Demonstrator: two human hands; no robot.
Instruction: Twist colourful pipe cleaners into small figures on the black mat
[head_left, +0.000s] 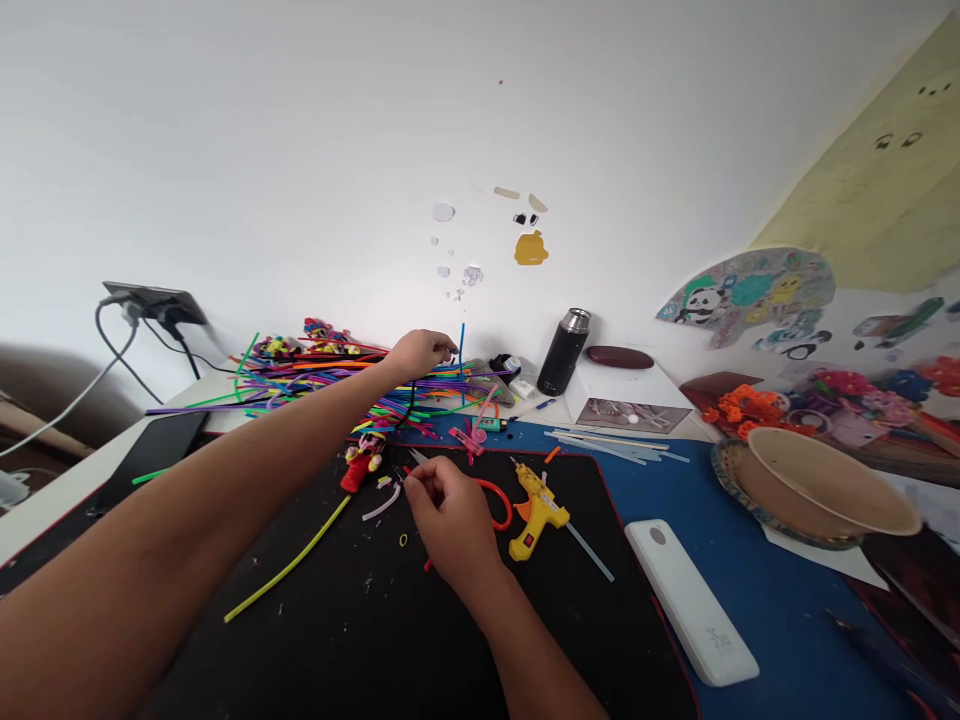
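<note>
Head view, clock positions taken from the centre of view. Locate left hand (424, 352) just off centre at 9 o'clock, extended over the far part of the stem pile (300, 385), fingers curled. Cannot tell the state of this grip, open or closed; note only a small dark spot at the fingertips. Find blue stem (463, 350) nearly upright just beside them, toward 3 o'clock; contact not determinable.

Locate right hand (450, 515) at 6 o'clock, above black mat (300, 665), thumb and index finger closed in a pinch, directed toward 11 o'clock. Cannot identify any item in the pinch. Observe scissors (510, 506), partly hidden by this hand: metal blade toward 10 o'clock, orange-red handle toward 3 o'clock.

At 8 o'clock, locate red-bodied figure (354, 473) on the mat, near the pile, with yellow-green stem (291, 566) running from its lower end toward 7 o'clock. At 5 o'clock, locate yellow glue gun (536, 515), lying near the right hand, with a translucent stick protruding from the rear. At 4 o'clock, find loose glue sticks (615, 446) and, farther out, white rectangular device (690, 600). At 3 o'clock, find black bottle (561, 358), standing near the wall (637, 180).
</note>
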